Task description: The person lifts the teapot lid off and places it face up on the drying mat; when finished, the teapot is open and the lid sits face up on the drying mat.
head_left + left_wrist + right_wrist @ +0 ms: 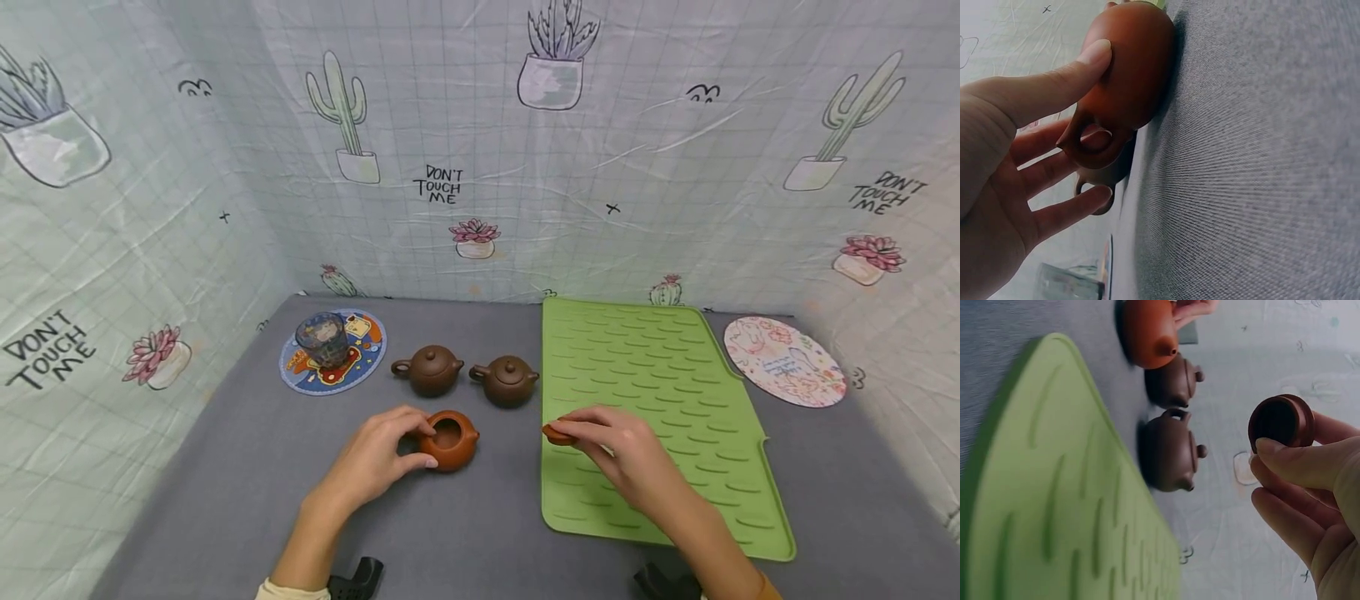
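Observation:
An orange-brown clay teapot [454,458] stands on the grey table without its lid, its round mouth showing and its spout pointing right. My left hand [375,454] holds it from the handle side. In the left wrist view, the thumb presses the teapot body [1135,69] and fingers reach behind the handle. Over the left edge of the green mat, my right hand [626,450] pinches the small matching lid [558,436] between thumb and fingers. The right wrist view shows the hollow underside of the lid [1275,422], its knob hidden.
Behind the orange teapot stand two dark brown lidded teapots [432,372] [509,382]. At the back left, a patterned glass [322,340] rests on a blue round placemat [360,379]. The ridged green mat [637,358] covers the right side, with a pink-and-white oval placemat [783,360] beyond it.

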Tool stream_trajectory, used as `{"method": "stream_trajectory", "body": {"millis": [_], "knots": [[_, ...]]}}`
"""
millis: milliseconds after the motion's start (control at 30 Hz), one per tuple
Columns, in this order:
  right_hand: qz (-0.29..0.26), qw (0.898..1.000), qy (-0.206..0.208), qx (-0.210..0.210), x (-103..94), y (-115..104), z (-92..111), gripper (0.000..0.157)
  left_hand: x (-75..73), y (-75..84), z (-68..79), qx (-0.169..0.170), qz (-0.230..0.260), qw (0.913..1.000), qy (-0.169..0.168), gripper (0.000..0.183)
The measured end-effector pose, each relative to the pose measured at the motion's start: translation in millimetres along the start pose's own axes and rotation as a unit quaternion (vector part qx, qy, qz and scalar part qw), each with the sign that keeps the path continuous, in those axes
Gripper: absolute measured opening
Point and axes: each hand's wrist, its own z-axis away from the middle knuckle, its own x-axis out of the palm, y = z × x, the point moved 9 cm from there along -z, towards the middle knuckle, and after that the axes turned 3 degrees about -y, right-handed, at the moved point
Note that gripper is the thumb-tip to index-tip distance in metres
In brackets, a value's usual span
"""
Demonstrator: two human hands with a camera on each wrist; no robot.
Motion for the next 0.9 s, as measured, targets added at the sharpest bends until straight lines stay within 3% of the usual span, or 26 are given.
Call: {"method": "stream_trajectory", "body": {"millis": [333,533,900], "knots": [[-0.018,0.996,-0.036,0.086,13.8,20,32,0.043,0.3,-1.1,-0.4,0.001,0.001,1.0,0.001,0.03],[-0.036,0.993,-0.04,0.1,20.9,24,42,0.037,0.6,-0.7,-1.9,0.006,0.0,1.0,-0.001,0.03],[-0.089,0.981,-0.106,0.133,40.9,28,55,0.026,1.5,-2.3,-0.6,0.001,0.007,1.0,-0.005,0.029]]}}
